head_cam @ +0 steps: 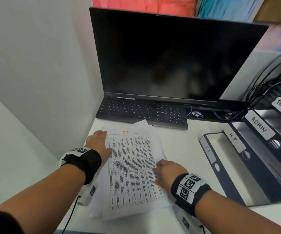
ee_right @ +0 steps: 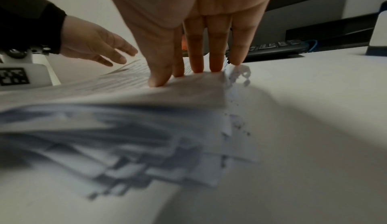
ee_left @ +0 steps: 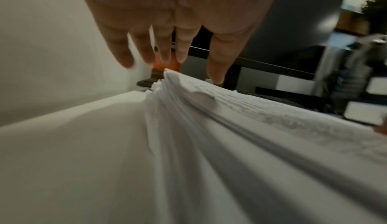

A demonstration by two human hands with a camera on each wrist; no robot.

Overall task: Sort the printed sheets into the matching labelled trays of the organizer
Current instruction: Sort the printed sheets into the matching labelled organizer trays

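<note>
Left wrist view: left hand above the far left edge of a stack of printed sheets, fingers straight and spread, pointing down. Sheet edges fanned and uneven. Stack lies on white desk. Black monitor behind, blurred. Small orange item beyond fingertips, unidentifiable.

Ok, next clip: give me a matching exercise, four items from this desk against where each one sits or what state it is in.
Things:
1. top sheet
2. IT tray
3. monitor
4. right hand

Descriptions:
a. nearest tray of the organizer
b. screen dark, behind the keyboard
c. red "IT" written at its head
d. fingers straight, resting on the stack's right edge

Pairs: 1-c, 2-a, 3-b, 4-d
</note>
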